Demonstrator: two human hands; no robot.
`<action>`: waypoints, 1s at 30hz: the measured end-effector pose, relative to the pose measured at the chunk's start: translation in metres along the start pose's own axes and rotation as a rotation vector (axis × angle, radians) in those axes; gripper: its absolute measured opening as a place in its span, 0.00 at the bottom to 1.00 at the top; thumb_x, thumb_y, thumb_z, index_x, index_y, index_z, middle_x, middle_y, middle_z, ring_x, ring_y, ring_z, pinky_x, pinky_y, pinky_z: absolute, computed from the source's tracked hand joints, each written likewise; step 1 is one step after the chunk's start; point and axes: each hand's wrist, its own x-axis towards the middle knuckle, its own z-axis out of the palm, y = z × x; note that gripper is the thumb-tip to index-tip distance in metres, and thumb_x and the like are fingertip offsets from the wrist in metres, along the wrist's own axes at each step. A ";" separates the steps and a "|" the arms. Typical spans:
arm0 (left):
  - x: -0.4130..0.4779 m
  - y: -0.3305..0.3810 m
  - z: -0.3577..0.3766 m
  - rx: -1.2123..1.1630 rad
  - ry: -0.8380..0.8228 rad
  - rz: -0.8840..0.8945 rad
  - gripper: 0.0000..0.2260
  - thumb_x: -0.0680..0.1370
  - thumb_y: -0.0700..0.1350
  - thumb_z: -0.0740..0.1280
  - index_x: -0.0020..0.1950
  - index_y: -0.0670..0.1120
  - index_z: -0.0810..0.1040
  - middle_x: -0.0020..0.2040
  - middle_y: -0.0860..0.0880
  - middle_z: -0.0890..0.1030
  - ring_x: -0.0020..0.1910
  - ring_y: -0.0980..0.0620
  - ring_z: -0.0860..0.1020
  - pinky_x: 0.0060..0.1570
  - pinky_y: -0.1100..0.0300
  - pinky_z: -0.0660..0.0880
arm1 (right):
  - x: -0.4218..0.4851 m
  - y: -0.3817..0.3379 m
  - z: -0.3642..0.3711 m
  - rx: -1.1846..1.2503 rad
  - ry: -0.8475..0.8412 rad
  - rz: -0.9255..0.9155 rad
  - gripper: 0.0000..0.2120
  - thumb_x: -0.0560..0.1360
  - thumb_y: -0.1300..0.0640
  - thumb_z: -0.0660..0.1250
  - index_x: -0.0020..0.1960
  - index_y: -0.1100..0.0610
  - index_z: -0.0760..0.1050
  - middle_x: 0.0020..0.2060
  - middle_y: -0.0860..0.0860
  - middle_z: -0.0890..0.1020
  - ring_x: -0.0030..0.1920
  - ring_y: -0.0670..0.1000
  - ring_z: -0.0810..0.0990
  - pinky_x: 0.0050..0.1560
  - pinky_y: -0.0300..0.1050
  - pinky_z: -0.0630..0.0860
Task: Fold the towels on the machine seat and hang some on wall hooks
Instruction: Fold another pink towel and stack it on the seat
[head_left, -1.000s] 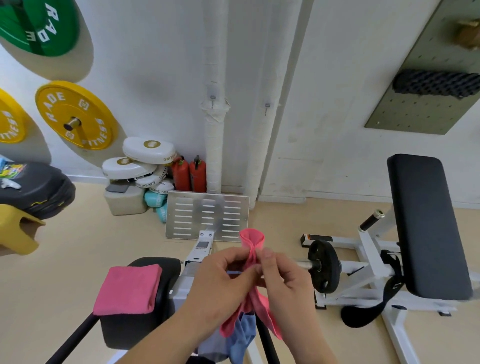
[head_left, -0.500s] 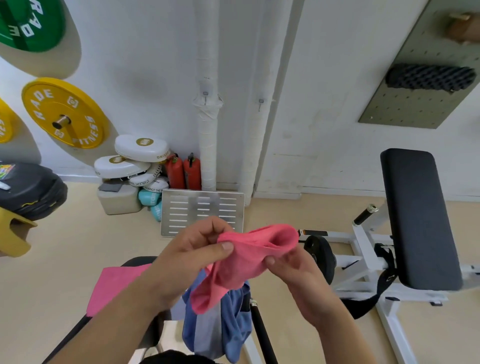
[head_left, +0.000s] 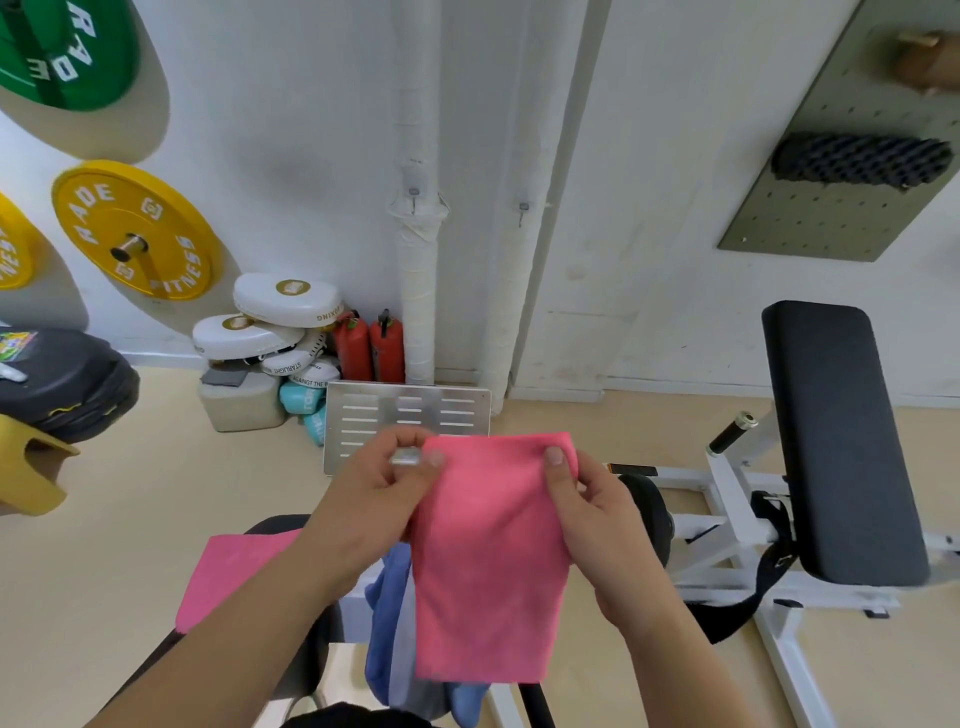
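Pink towel (head_left: 488, 561) held up flat, hanging in front of the black machine seat (head_left: 280, 525); top corners pinched by left hand (head_left: 374, 499) and right hand (head_left: 597, 509) (fingers closed on cloth). Second pink towel (head_left: 234, 577) folded on the seat, blue towels (head_left: 387, 613) behind.

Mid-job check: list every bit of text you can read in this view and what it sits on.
"RADE": green weight plate on the wall, partly cut off.
"RADE" and "FITNESS": yellow weight plate.
"BOXING": top white boxing pad.
"STARLIGHT": lower white pad.
"AGAINST THE": pad beneath it, rest hidden.
Second yellow plate at the left edge: letters cut off.
Sticker on the black bag: too blurred.
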 end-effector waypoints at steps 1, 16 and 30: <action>-0.001 -0.005 -0.001 -0.054 -0.096 -0.055 0.13 0.81 0.44 0.70 0.61 0.60 0.78 0.44 0.44 0.87 0.40 0.46 0.83 0.45 0.41 0.84 | 0.001 0.001 0.001 0.036 0.020 0.045 0.18 0.82 0.42 0.63 0.54 0.56 0.82 0.43 0.56 0.84 0.42 0.48 0.82 0.46 0.48 0.79; 0.005 -0.031 0.009 0.169 0.084 0.004 0.32 0.80 0.38 0.67 0.76 0.65 0.64 0.54 0.60 0.83 0.45 0.58 0.82 0.51 0.62 0.76 | -0.015 0.059 -0.013 0.110 -0.171 0.276 0.42 0.66 0.63 0.77 0.76 0.48 0.66 0.50 0.59 0.87 0.50 0.52 0.86 0.49 0.42 0.81; 0.005 -0.038 0.007 0.231 0.079 0.084 0.21 0.68 0.46 0.83 0.57 0.58 0.82 0.65 0.64 0.74 0.59 0.63 0.79 0.59 0.63 0.79 | -0.002 0.045 -0.014 -0.168 0.063 -0.083 0.27 0.73 0.71 0.70 0.55 0.37 0.80 0.51 0.55 0.83 0.47 0.57 0.82 0.48 0.43 0.81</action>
